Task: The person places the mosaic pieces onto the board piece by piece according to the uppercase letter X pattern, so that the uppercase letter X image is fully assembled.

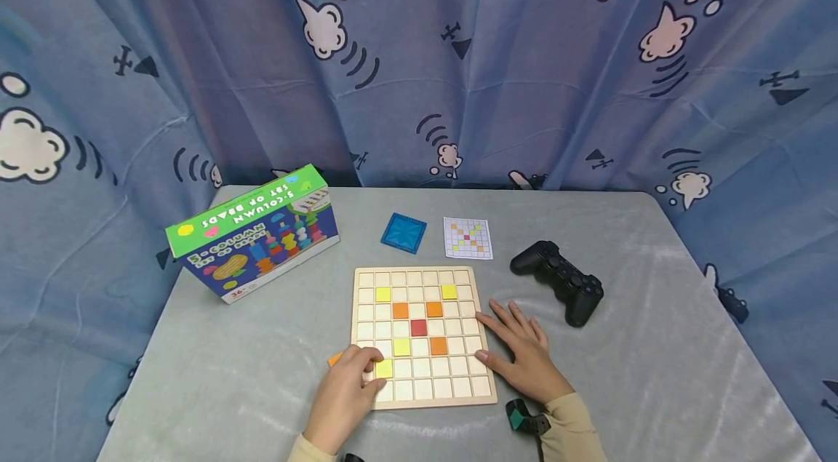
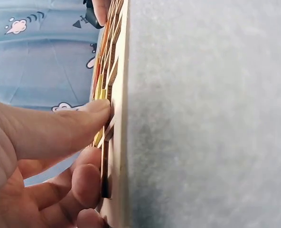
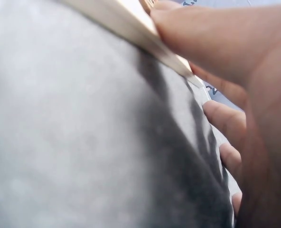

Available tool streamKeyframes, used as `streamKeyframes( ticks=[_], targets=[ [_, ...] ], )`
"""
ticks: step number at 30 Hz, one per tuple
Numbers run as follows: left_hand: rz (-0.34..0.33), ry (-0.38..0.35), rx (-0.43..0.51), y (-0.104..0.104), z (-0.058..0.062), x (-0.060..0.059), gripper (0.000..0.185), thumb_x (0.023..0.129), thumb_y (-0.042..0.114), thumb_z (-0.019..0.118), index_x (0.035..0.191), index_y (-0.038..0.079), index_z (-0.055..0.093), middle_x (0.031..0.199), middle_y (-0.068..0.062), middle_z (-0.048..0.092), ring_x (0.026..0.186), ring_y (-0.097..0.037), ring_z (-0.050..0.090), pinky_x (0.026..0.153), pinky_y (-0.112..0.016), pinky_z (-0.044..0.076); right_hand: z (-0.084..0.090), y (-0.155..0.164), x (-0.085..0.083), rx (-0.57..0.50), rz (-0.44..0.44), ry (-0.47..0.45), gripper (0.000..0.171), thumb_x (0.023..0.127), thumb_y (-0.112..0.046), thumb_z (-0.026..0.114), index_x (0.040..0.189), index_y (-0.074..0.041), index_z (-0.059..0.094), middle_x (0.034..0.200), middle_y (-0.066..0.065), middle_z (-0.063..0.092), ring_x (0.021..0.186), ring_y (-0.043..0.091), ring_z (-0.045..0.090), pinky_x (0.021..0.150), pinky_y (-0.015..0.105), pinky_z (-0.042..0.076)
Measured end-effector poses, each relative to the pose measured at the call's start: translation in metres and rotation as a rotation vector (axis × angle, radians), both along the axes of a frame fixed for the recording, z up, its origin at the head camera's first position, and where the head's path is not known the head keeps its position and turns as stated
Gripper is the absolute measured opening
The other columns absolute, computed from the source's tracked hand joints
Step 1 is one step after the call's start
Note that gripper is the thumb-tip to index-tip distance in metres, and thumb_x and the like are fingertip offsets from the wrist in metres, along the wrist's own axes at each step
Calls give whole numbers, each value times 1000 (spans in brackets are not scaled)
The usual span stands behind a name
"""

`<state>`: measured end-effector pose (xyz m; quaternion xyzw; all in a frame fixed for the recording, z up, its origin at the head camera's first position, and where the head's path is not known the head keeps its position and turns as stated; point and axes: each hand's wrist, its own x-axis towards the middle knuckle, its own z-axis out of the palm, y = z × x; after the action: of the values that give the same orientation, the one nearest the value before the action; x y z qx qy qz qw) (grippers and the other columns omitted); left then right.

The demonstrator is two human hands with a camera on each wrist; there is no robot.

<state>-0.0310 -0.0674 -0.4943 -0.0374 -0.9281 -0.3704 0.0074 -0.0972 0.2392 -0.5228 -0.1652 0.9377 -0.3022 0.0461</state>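
Note:
A wooden grid board (image 1: 432,401) with light square cells lies on the grey table. Yellow, orange and red tiles (image 1: 418,327) sit in several cells. At its lower left, my left hand (image 1: 342,393) pinches a yellow square tile (image 1: 383,368) between thumb and forefinger, at a cell. Part of an orange tile (image 1: 334,359) shows beyond the knuckles. A dark-edged thin piece (image 2: 105,175) is by the lower fingers in the left wrist view; its face is hidden. My right hand (image 1: 524,356) rests with extended fingers on the board's right edge.
Behind the board lie a blue packet (image 1: 404,233) and a printed pattern card (image 1: 468,238). A black game controller (image 1: 559,280) is to the right. At the back left stands a bead set box (image 1: 255,233). A patterned blue curtain (image 1: 406,84) hangs behind the table.

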Motion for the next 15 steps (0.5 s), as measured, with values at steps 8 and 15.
streamKeyframes(
  ticks=[8, 15],
  targets=[
    [2, -15, 1, 0, 1, -1, 33, 77, 11, 79, 107, 12, 64, 82, 5, 48, 63, -2, 44, 55, -19, 38, 1, 0, -1, 5, -2, -5, 62, 86, -51, 64, 142, -32, 45, 155, 4, 31, 145, 38, 12, 107, 65, 2],
    [132, -26, 50, -23, 4, -5, 21, 88, 16, 69, 108, 9, 66, 78, 7, 51, 60, -1, 41, 54, -19, 37, 1, -1, 0, 0, -1, -6, 62, 86, -50, 64, 142, -31, 46, 155, 5, 31, 145, 38, 12, 107, 65, 2]
  ],
)
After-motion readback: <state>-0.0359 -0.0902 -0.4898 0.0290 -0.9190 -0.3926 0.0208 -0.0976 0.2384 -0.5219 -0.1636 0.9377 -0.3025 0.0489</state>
